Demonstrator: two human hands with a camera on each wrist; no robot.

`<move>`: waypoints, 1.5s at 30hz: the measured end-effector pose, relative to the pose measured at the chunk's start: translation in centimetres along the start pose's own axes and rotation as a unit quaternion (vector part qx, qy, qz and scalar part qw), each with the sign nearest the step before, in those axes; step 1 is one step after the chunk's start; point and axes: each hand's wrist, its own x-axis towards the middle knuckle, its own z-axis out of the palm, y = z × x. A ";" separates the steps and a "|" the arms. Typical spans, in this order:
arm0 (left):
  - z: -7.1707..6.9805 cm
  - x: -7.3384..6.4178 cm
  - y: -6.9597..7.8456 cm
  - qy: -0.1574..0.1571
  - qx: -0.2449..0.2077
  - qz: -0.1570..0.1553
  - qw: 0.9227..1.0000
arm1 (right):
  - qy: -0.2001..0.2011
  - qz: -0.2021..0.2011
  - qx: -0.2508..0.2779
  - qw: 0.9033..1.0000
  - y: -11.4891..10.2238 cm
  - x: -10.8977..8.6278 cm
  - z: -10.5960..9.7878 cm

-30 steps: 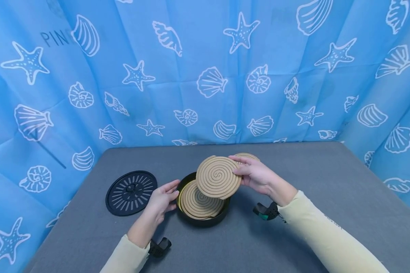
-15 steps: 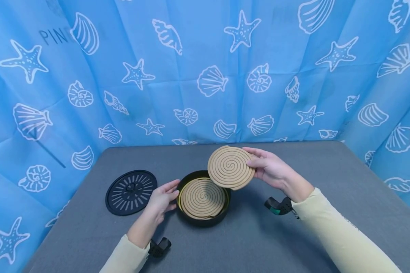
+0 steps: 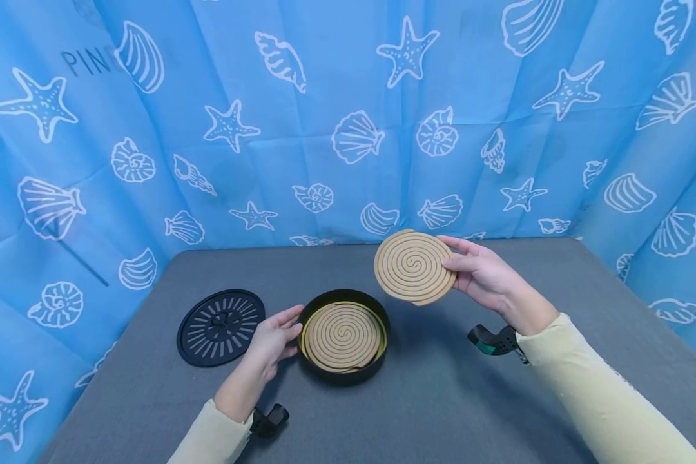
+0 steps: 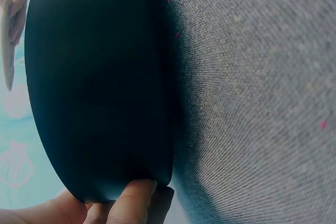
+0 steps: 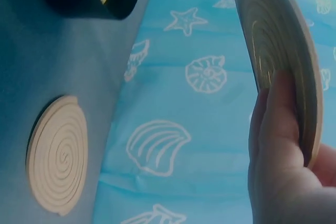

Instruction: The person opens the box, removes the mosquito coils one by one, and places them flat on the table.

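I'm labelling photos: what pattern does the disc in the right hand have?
The disc has a tan spiral pattern, clearest in the head view.

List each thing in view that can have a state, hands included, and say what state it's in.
Black container: open, standing on the table.
Slotted lid: off, lying on the table.
Coil in the container: uncovered.
Coil on the table: lying loose, unheld.
Held coil: in the air, tilted.
Left hand: gripping the container's side.
Right hand: pinching the held coil's edge.
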 end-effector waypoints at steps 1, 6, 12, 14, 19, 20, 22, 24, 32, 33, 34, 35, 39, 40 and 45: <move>0.0 0.0 0.0 0.000 0.000 0.001 1.000 | 0.001 -0.002 -0.001 1.000 0.0 0.0 -0.2; 0.2 0.1 0.0 0.004 0.001 0.001 1.000 | 0.017 -0.007 0.016 1.000 -0.3 -0.3 -1.2; 0.2 0.2 0.0 0.002 -0.001 -0.005 1.000 | 0.045 -0.018 0.054 0.997 -0.6 -0.7 -2.4; 0.1 0.2 0.0 0.002 -0.004 -0.005 1.000 | 0.059 -0.020 0.068 0.996 -0.7 -0.8 -2.7; 0.0 0.2 -0.1 0.001 -0.004 -0.007 1.000 | 0.092 -0.028 0.076 0.992 -0.6 -0.9 -3.4; 0.0 0.2 -0.1 0.002 -0.003 -0.008 1.000 | 0.098 -0.028 0.069 0.992 -0.6 -0.9 -3.6; -0.1 0.2 -0.1 0.000 -0.004 -0.010 1.000 | 0.107 -0.028 0.056 0.992 -0.5 -0.9 -4.0; -0.1 0.2 0.0 -0.002 -0.005 -0.011 1.000 | 0.117 -0.028 0.044 0.992 -0.4 -0.9 -4.3; 0.0 0.1 0.0 -0.003 -0.003 -0.005 1.000 | 0.172 -0.033 0.045 0.984 0.0 -1.0 -5.5; 0.0 0.1 -0.1 -0.003 -0.002 -0.004 1.000 | 0.180 -0.032 0.043 0.982 0.1 -1.0 -5.6; 0.0 0.1 -0.1 -0.002 -0.002 -0.003 1.000 | 0.186 -0.032 0.041 0.981 0.2 -1.0 -5.7; 0.0 0.1 -0.1 -0.002 -0.002 -0.002 1.000 | 0.193 -0.033 0.039 0.980 0.4 -0.9 -5.9; 0.1 0.1 -0.2 0.001 0.000 0.003 1.000 | 0.216 -0.042 0.042 0.975 0.7 -0.8 -6.4; 0.2 0.1 -0.1 0.002 0.001 0.004 1.000 | 0.221 -0.044 0.041 0.973 0.7 -0.8 -6.6; 0.1 0.0 -0.2 0.002 0.003 0.004 1.000 | 0.257 -0.047 0.033 0.965 0.9 -0.4 -7.4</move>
